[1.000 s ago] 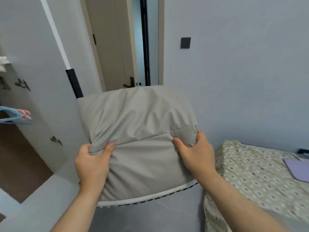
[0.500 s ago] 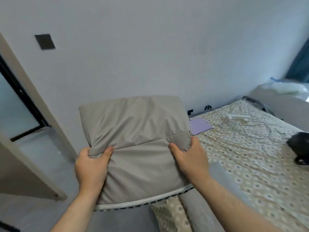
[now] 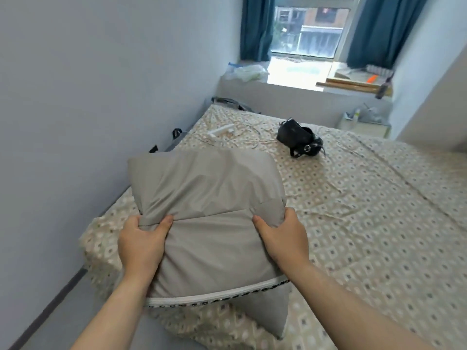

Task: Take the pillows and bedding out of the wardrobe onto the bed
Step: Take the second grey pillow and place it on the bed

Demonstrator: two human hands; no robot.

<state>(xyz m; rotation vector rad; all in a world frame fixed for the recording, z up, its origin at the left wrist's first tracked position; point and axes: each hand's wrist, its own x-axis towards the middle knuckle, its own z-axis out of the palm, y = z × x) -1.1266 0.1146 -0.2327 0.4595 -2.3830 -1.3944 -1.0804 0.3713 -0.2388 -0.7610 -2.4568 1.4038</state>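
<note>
I hold a grey pillow (image 3: 209, 198) with a white zipper edge in front of me, above the near left corner of the bed (image 3: 366, 223). My left hand (image 3: 141, 241) grips its left side and my right hand (image 3: 283, 238) grips its right side, thumbs on top. The bed has a beige patterned sheet. A second grey cushion corner (image 3: 267, 311) shows under the pillow, lying on the bed. The wardrobe is out of view.
A black bag (image 3: 298, 140) and a white cable with a power strip (image 3: 222, 131) lie on the far part of the bed. A wall runs along the left. A window with blue curtains (image 3: 255, 26) and a cluttered sill are beyond the bed.
My view has swung right from the doorway to the bed and window. The pillow stays in both hands and is now over the bed's corner.
</note>
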